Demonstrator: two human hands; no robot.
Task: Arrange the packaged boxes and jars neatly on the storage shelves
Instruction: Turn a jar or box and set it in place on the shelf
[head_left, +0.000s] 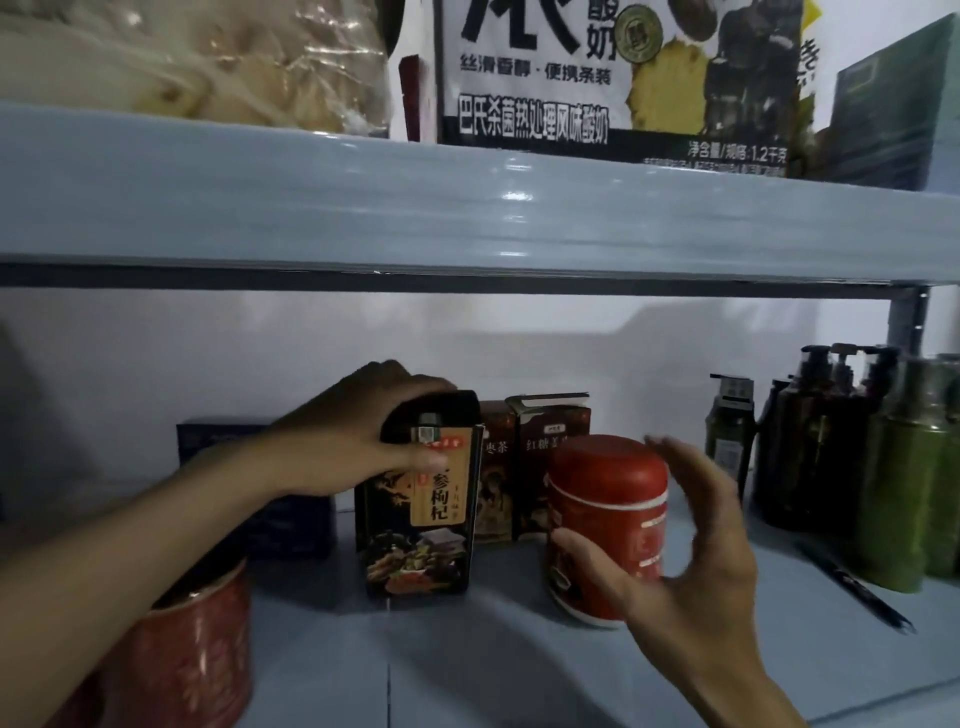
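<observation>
Pale blue steel makes up the lower shelf (519, 670) I am working on, with two brown tea boxes (535, 467) already lined against the back wall. My left hand (353, 441) is clamped over the top of the black box (421, 499), thumb on its front face; the box stands upright on the shelf, long axis vertical, label facing me. I would slide it straight back beside the brown pair without tilting it, keeping the front square. My right hand (691, 561) is spread and curled around the red jar (608, 525), thumb touching its lower side, fingers apparently just clear. It stands upright too, lid up, just right of the box.
</observation>
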